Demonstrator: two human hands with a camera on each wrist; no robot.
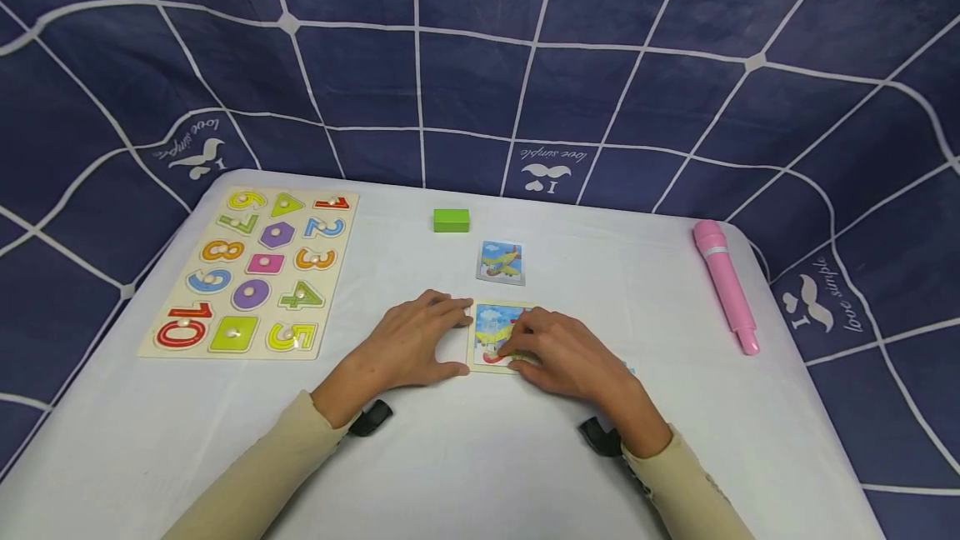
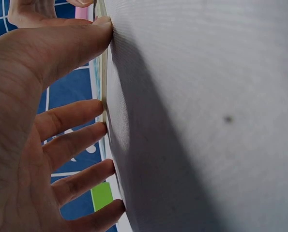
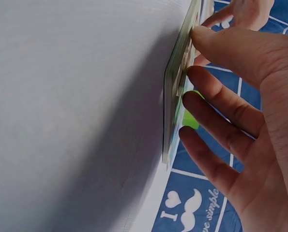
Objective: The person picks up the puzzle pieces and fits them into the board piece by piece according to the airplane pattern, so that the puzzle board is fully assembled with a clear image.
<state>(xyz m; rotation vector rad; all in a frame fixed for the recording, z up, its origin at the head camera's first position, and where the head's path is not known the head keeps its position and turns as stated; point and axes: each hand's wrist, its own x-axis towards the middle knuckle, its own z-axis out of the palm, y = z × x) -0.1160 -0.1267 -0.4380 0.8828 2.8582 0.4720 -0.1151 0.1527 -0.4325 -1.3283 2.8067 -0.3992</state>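
A small jigsaw puzzle board with an airplane picture and a pale frame lies flat on the white table. My left hand rests at its left side, thumb at the near corner and fairly straight fingers spread along the edge. My right hand is over the board's right part, hiding much of the picture. Its bent index finger and thumb pinch a puzzle piece low against the board; most of that piece is covered. Beyond the board lies a picture card with a similar airplane.
A green block sits behind the card. On the left lies a wooden number-and-shape puzzle with knobbed pieces. A pink microphone-shaped toy lies at the right. Something small and blue peeks out beside my right wrist. A dark checked cloth hangs behind.
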